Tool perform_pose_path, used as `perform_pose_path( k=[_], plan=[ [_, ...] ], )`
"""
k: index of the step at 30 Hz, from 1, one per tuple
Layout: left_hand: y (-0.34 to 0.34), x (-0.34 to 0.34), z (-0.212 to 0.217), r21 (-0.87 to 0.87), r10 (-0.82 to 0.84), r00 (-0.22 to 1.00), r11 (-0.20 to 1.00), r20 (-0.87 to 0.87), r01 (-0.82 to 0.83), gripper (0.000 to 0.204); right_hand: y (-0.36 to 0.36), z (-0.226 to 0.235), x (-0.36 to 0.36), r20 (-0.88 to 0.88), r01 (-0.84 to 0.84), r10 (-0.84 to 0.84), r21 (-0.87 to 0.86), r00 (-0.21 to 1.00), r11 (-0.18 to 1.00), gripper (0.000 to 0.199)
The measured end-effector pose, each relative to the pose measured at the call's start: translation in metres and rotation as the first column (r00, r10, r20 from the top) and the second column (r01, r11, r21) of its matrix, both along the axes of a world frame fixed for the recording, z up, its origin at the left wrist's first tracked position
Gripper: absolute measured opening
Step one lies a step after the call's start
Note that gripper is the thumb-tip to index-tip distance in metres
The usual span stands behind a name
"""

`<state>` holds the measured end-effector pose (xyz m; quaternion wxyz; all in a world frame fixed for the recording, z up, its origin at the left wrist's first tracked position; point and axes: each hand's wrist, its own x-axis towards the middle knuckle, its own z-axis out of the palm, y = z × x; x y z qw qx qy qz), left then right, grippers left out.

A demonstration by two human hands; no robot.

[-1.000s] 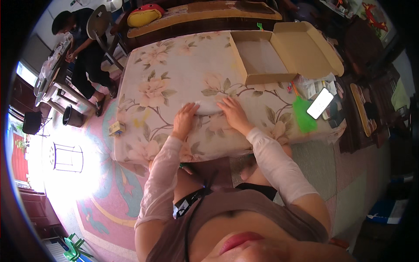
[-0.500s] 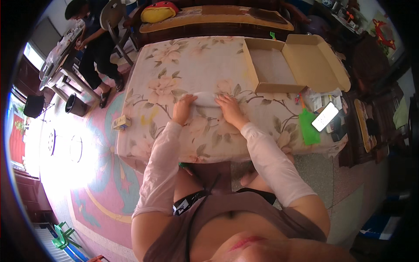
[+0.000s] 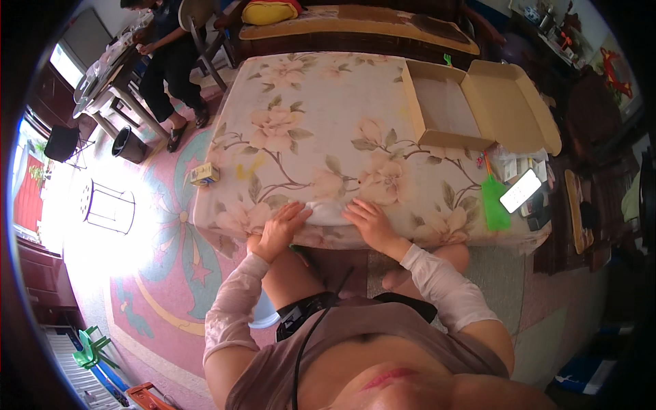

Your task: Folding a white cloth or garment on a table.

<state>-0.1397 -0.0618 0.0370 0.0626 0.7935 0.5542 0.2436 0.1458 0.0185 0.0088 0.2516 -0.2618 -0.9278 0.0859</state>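
A white bundle that looks like a folded or rolled cloth (image 3: 329,212) lies near the front edge of the table with the flowered cover. My left hand (image 3: 283,224) grips its left end, fingers pointing inward over the fabric. At the opposite end my right hand (image 3: 369,220) has its fingers over the cloth in the same way. The thumbs and the underside of the bundle are hard to make out. Beneath it the flowered tablecloth (image 3: 321,137) shows pink blossoms and brown stems.
An opened cardboard box (image 3: 523,113) stands at the far right. Near the right edge lie a green pouch (image 3: 495,205) and a lit phone (image 3: 521,191). A small yellow box (image 3: 204,174) is at the left edge. Beyond, a person (image 3: 167,61) sits at a side table.
Both hands and the white cloth have come from the middle of the table toward me, to its near edge. My elbows are more bent. The view has shifted slightly.
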Motion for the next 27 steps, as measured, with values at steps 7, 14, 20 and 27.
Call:
perform_pose_path(
  k=[7,14,20,27],
  plan=[
    [0.122,-0.050,-0.024,0.141,0.175,0.984,0.975,-0.022,-0.170,0.041,0.091,0.013,-0.077,-0.030,0.170,-0.170,0.007,0.985,0.985,0.033],
    [0.198,-0.081,-0.019,0.162,0.334,0.942,0.930,0.002,-0.330,0.034,0.165,0.006,-0.134,-0.026,0.252,-0.253,-0.028,0.967,0.967,0.037],
    [0.159,-0.085,-0.019,0.092,0.348,0.922,0.926,0.172,-0.366,0.035,0.151,-0.008,-0.125,-0.033,0.112,-0.113,-0.040,0.993,0.993,0.040],
    [0.047,-0.085,-0.033,0.102,0.387,0.898,0.905,0.210,-0.413,0.034,0.057,0.001,-0.115,-0.039,-0.082,0.080,-0.067,0.996,0.994,0.041]
  ],
)
